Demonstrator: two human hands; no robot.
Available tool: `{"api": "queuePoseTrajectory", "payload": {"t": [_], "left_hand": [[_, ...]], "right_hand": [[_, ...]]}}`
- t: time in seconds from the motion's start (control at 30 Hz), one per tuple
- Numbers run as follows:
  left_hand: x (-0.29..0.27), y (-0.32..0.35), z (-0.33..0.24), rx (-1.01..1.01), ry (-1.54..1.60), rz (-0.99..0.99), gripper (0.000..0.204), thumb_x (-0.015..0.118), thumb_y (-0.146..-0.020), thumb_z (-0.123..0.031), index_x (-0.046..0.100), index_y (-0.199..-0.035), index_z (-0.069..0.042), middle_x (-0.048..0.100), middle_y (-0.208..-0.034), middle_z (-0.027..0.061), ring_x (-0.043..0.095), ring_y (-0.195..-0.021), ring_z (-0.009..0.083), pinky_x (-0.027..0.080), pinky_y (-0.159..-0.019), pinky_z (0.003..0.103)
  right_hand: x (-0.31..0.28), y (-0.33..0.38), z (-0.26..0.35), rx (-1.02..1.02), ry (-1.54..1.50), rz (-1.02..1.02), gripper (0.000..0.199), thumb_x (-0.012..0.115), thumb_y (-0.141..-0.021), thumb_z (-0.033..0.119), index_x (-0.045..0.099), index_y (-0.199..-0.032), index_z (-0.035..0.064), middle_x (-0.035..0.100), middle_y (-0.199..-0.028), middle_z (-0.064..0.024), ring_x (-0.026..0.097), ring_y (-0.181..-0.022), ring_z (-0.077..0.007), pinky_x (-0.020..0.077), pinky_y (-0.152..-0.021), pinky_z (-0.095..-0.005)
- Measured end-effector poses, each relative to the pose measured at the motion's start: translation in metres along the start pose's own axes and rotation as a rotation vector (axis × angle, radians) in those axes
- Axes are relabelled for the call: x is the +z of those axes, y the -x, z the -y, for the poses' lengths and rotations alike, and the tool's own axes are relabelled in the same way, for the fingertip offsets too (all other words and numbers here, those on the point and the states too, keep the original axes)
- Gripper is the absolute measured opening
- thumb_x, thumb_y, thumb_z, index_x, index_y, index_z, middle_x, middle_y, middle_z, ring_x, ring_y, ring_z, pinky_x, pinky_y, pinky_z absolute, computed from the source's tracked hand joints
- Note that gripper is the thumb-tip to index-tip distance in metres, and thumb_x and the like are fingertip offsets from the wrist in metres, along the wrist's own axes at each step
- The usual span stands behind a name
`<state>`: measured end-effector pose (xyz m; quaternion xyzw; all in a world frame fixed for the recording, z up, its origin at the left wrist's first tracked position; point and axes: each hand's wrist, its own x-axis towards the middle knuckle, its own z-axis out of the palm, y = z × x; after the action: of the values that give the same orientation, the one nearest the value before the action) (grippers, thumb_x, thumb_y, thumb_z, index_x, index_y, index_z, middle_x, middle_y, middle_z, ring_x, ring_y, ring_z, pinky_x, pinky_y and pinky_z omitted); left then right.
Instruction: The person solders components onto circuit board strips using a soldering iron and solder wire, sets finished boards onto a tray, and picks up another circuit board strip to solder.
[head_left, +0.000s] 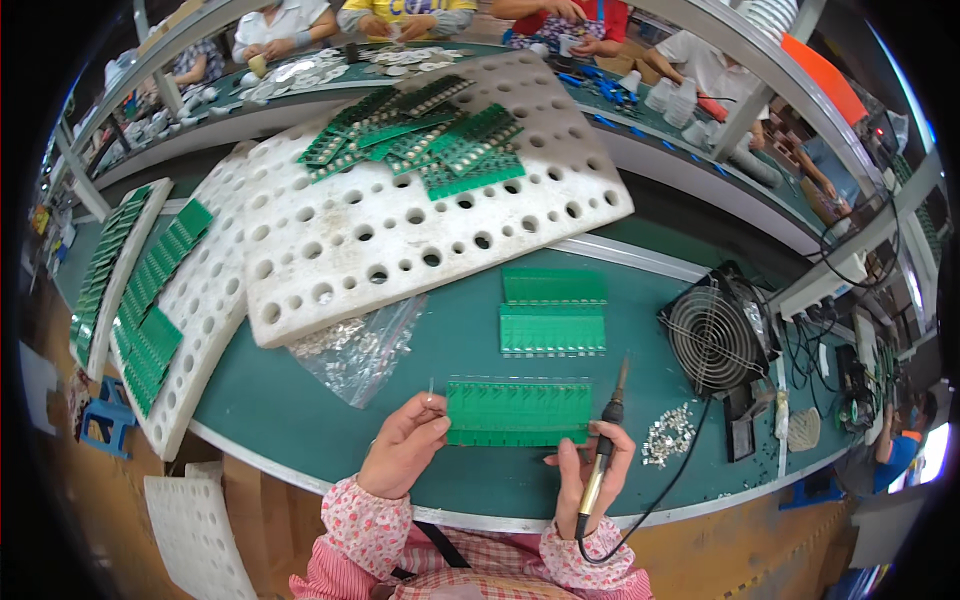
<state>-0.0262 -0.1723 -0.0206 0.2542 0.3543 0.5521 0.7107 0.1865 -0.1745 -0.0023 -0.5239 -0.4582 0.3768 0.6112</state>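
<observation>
A green circuit board panel (519, 411) lies level before me at the table's near side. My left hand (402, 446) pinches its left edge, and a thin silvery piece, too small to name, sticks up from those fingertips. In my right hand (590, 470) is a soldering iron (592, 488), its tip pointing up and away from me. Fingertips of that same hand touch the panel's lower right corner. Just beyond lie two more green panels (553, 328), edge to edge. Right of the iron is a small heap of silvery metal parts (668, 436).
A fan (708, 335) stands at the right, close to the iron's cord. White perforated foam boards (340, 240) carry piles of green panels (420, 135). A plastic bag (362, 352) of small parts lies beneath one foam edge. Several people work at a far bench (400, 75).
</observation>
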Motion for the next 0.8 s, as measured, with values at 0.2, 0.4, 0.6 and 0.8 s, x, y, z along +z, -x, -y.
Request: {"api": "queuePoseTrajectory", "payload": {"t": [0.2, 0.4, 0.6, 0.8], "left_hand": [[0.004, 0.002, -0.005, 0.018, 0.001, -0.044, 0.013, 0.055, -0.096, -0.007, 0.056, -0.109, -0.007, 0.055, -0.096, -0.0035, 0.049, -0.086, 0.0055, 0.040, -0.076, 0.023], [0.009, -0.003, -0.004, 0.025, 0.017, -0.029, 0.013, 0.056, -0.097, -0.008, 0.056, -0.109, -0.007, 0.055, -0.095, -0.0037, 0.049, -0.084, 0.0055, 0.041, -0.076, 0.022], [-0.005, 0.004, 0.001, 0.064, -0.030, -0.061, 0.011, 0.059, -0.097, -0.010, 0.058, -0.107, -0.006, 0.055, -0.092, -0.0045, 0.050, -0.082, 0.0044, 0.041, -0.074, 0.021], [0.008, 0.000, 0.003, 0.075, -0.210, -0.006, 0.016, 0.064, -0.095, -0.020, 0.063, -0.097, -0.004, 0.057, -0.085, -0.0047, 0.052, -0.079, 0.0039, 0.041, -0.071, 0.021]], "right_hand": [[0.002, 0.000, -0.005, 0.003, -0.065, 0.015, 0.039, 0.065, -0.086, -0.008, 0.045, -0.120, -0.0009, 0.046, -0.109, -0.0104, 0.062, -0.078, -0.0129, 0.0600, -0.064, -0.0264], [-0.002, -0.004, -0.007, -0.019, -0.048, 0.010, 0.039, 0.065, -0.086, -0.008, 0.046, -0.120, -0.0007, 0.045, -0.109, -0.0105, 0.061, -0.077, -0.0131, 0.0595, -0.063, -0.0261], [0.009, 0.001, 0.010, 0.058, -0.068, -0.010, 0.042, 0.066, -0.085, -0.006, 0.046, -0.121, 0.0013, 0.048, -0.098, -0.0086, 0.057, -0.075, -0.0125, 0.0579, -0.063, -0.0263], [-0.002, 0.002, 0.009, -0.020, -0.023, -0.022, 0.037, 0.061, -0.091, 0.003, 0.044, -0.123, 0.0012, 0.050, -0.108, -0.0110, 0.056, -0.080, -0.0129, 0.0548, -0.061, -0.0246]]}}
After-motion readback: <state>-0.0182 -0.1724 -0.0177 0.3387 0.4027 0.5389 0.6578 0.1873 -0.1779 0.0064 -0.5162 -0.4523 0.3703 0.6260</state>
